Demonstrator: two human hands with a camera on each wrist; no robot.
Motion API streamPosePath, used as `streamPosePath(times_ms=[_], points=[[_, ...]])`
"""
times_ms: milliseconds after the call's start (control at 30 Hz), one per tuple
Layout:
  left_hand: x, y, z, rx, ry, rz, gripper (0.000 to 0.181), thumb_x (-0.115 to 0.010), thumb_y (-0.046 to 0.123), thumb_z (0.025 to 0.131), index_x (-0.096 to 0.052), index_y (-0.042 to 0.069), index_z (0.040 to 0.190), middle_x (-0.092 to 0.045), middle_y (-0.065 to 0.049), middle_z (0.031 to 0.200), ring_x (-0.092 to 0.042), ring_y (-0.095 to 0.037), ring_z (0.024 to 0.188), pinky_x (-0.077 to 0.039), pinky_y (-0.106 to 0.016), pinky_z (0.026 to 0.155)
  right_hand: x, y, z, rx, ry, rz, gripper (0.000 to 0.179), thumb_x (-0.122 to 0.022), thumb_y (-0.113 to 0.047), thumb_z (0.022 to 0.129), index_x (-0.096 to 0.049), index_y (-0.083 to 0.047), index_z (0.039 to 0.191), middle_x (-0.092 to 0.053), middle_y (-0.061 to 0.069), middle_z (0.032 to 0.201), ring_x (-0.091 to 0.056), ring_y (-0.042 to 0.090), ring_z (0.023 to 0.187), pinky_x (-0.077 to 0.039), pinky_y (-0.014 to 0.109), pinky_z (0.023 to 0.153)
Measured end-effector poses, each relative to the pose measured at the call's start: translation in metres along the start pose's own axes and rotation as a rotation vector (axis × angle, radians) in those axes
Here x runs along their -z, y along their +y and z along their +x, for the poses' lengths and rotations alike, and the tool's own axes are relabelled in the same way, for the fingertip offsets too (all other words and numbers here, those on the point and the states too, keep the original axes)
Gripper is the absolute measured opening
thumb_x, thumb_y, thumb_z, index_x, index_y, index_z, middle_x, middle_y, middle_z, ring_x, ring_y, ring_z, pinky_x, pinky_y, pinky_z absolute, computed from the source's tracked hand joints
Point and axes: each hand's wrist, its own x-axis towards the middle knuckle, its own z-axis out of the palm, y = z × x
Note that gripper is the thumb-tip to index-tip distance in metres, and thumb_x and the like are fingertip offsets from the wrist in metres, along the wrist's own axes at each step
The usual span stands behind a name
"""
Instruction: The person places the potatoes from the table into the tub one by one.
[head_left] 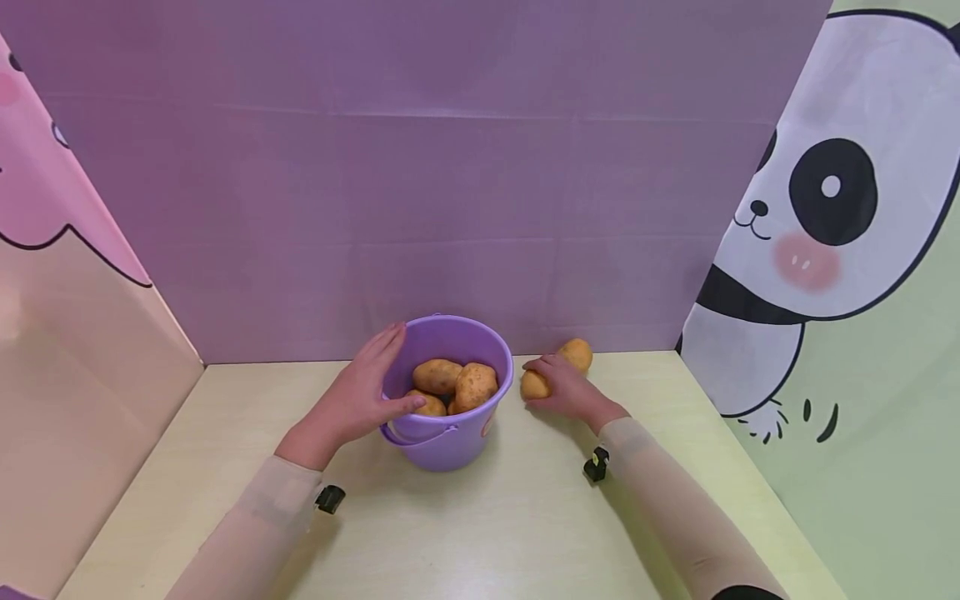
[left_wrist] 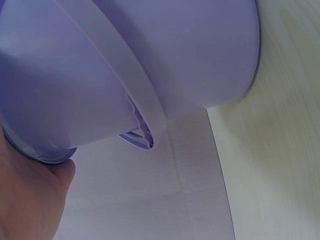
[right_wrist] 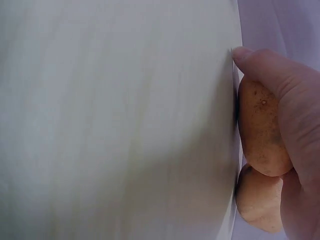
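Observation:
A purple bucket stands upright on the table with several potatoes inside. My left hand holds it at the left side of its rim, thumb over the front edge and fingers along the far side. In the left wrist view the bucket's wall and lowered handle fill much of the picture. To the right of the bucket, my right hand grips a potato on the table. Just behind that hand lies another potato, seen close beside the gripped one in the right wrist view.
A purple backdrop rises at the table's back edge, close behind the bucket and potatoes. Side panels flank the pale wooden table, with a panda picture on the right one.

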Motion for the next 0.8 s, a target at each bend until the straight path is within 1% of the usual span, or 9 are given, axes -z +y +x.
streamPosePath(times_ms=[100,200,233,367,467,533,667,700,800], points=[[0.0,0.001,0.0,0.001,-0.001,0.0,0.112,-0.085,0.05,0.093,-0.028,-0.007,0.171,-0.024,-0.021,0.181,-0.017,-0.042,0.168,-0.024,-0.066,0.132,-0.002,0.001,0.0,0.009,0.001,0.013,0.064,-0.094,-0.032,0.088,-0.068,-0.004,0.139,-0.068,0.015,0.128,-0.062,0.034,0.118,-0.053,0.051,0.106],[0.0,0.001,0.0,0.0,0.0,-0.001,0.112,-0.085,0.05,0.093,-0.028,-0.007,0.171,-0.024,-0.022,0.181,-0.017,-0.042,0.168,-0.024,-0.066,0.132,0.001,-0.004,-0.001,-0.024,-0.017,0.031,0.064,-0.094,-0.027,0.088,-0.067,-0.003,0.14,-0.068,0.015,0.13,-0.062,0.035,0.12,-0.052,0.053,0.108],[0.0,0.001,0.0,-0.002,0.001,0.0,0.113,-0.085,0.051,0.093,-0.028,-0.007,0.171,-0.024,-0.022,0.181,-0.018,-0.042,0.168,-0.024,-0.066,0.132,0.003,-0.011,0.0,-0.054,-0.028,0.025,0.063,-0.095,-0.022,0.086,-0.068,-0.001,0.139,-0.068,0.017,0.129,-0.062,0.036,0.12,-0.053,0.055,0.107],[0.0,0.001,0.0,-0.006,0.004,-0.002,0.115,-0.082,0.058,0.093,-0.029,-0.007,0.171,-0.024,-0.022,0.181,-0.018,-0.043,0.168,-0.024,-0.066,0.132,0.004,-0.014,-0.001,-0.095,-0.044,0.019,0.062,-0.094,-0.022,0.088,-0.068,-0.003,0.14,-0.069,0.014,0.13,-0.062,0.033,0.12,-0.053,0.052,0.107],[0.0,0.0,0.0,-0.005,0.004,-0.004,0.115,-0.082,0.06,0.093,-0.029,-0.007,0.171,-0.024,-0.021,0.181,-0.019,-0.043,0.168,-0.024,-0.066,0.132,0.004,-0.015,-0.001,-0.118,-0.047,0.034,0.062,-0.094,-0.023,0.088,-0.068,-0.004,0.141,-0.069,0.013,0.13,-0.062,0.032,0.12,-0.054,0.051,0.106],[0.0,0.0,0.0,-0.003,0.003,0.001,0.115,-0.082,0.06,0.093,-0.028,-0.007,0.171,-0.024,-0.021,0.181,-0.018,-0.042,0.168,-0.024,-0.065,0.132,-0.001,-0.007,-0.001,-0.127,-0.026,0.078,0.061,-0.094,-0.024,0.087,-0.068,-0.006,0.14,-0.069,0.012,0.13,-0.061,0.031,0.121,-0.053,0.052,0.107],[0.001,0.001,0.0,0.003,-0.002,0.004,0.116,-0.081,0.061,0.093,-0.028,-0.006,0.171,-0.023,-0.021,0.181,-0.017,-0.041,0.169,-0.025,-0.065,0.132,-0.003,-0.001,-0.002,-0.101,0.02,0.136,0.061,-0.094,-0.026,0.086,-0.069,-0.005,0.138,-0.071,0.013,0.131,-0.061,0.035,0.121,-0.054,0.055,0.105],[0.001,0.001,0.0,0.003,-0.002,0.005,0.116,-0.081,0.06,0.093,-0.028,-0.006,0.171,-0.023,-0.021,0.181,-0.017,-0.041,0.169,-0.025,-0.065,0.132,-0.007,0.005,-0.002,-0.077,0.04,0.141,0.06,-0.093,-0.029,0.087,-0.069,-0.006,0.138,-0.071,0.012,0.131,-0.061,0.034,0.121,-0.054,0.053,0.104],[0.001,0.001,0.0,0.006,-0.002,0.004,0.115,-0.083,0.058,0.093,-0.028,-0.007,0.171,-0.024,-0.021,0.181,-0.017,-0.041,0.169,-0.024,-0.065,0.132,-0.009,0.01,-0.003,-0.039,0.07,0.122,0.061,-0.092,-0.036,0.089,-0.069,-0.008,0.137,-0.072,0.011,0.13,-0.062,0.035,0.119,-0.053,0.049,0.103]])
